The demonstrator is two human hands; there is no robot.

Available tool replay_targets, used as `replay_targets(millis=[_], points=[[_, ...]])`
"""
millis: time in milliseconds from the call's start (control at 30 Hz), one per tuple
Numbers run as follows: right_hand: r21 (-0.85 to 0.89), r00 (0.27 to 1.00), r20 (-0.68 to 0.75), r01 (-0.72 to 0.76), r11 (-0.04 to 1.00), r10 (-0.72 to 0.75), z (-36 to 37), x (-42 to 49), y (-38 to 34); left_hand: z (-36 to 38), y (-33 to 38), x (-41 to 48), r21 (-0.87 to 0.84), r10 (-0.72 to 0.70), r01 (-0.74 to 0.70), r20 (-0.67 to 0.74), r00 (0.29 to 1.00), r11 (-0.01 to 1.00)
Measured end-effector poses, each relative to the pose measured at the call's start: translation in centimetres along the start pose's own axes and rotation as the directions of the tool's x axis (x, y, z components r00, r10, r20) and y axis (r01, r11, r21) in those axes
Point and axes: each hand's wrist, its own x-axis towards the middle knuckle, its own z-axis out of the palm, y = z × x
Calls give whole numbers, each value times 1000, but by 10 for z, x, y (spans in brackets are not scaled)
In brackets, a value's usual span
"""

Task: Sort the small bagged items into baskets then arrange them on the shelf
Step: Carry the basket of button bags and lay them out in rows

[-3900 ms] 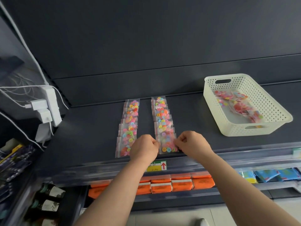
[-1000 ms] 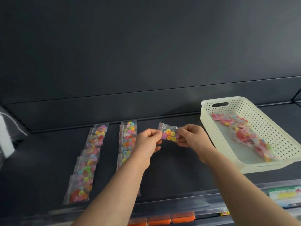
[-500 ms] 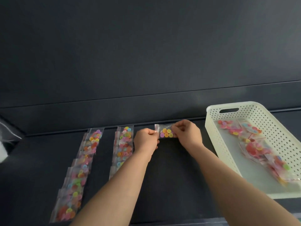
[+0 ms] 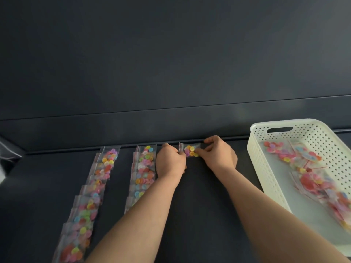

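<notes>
A small clear bag of coloured buttons (image 4: 190, 150) lies at the back of the dark shelf (image 4: 205, 205), against the rear ledge. My left hand (image 4: 170, 162) pinches its left edge and my right hand (image 4: 218, 154) pinches its right side. To the left run two overlapping rows of the same bags, the left row (image 4: 89, 198) and the middle row (image 4: 143, 173), from the back toward the front. A cream perforated basket (image 4: 266, 168) stands at the right and holds several more bags (image 4: 311, 175).
The shelf's dark back panel (image 4: 171, 63) rises straight behind the bags. A pale blurred object (image 4: 5, 154) shows at the far left edge. Bare shelf surface lies between the middle row and the basket.
Both hands carried the bag from mid-air back and down to the rear of the shelf, starting a third row. The view shifted right and up; the basket looks nearer.
</notes>
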Motion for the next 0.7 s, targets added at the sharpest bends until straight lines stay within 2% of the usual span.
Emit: replay_targets(millis=[100,167,300,433,533,700], points=[[66,998,54,8,998,-11,-4,2,-1,-4,0,-3,-99,-15,16,11,1000,995],[95,996,62,65,993,-71,-13,1,-4,-7,1,-8,-151,11,-9,8,1000,989],[-97,966,-55,247,964,-253,-53,-13,-8,-8,15,-26,-208,137,-120,70,988,971],[-279,908,-212,297,913,-361,-100,-34,18,2,44,-54,-280,237,-161,264,935,946],[-377,899,-259,242,894,-353,-131,-42,52,18,65,-79,-287,294,-188,389,873,939],[-470,963,-207,58,881,-174,-168,-38,115,45,80,-114,-263,341,-242,454,823,934]])
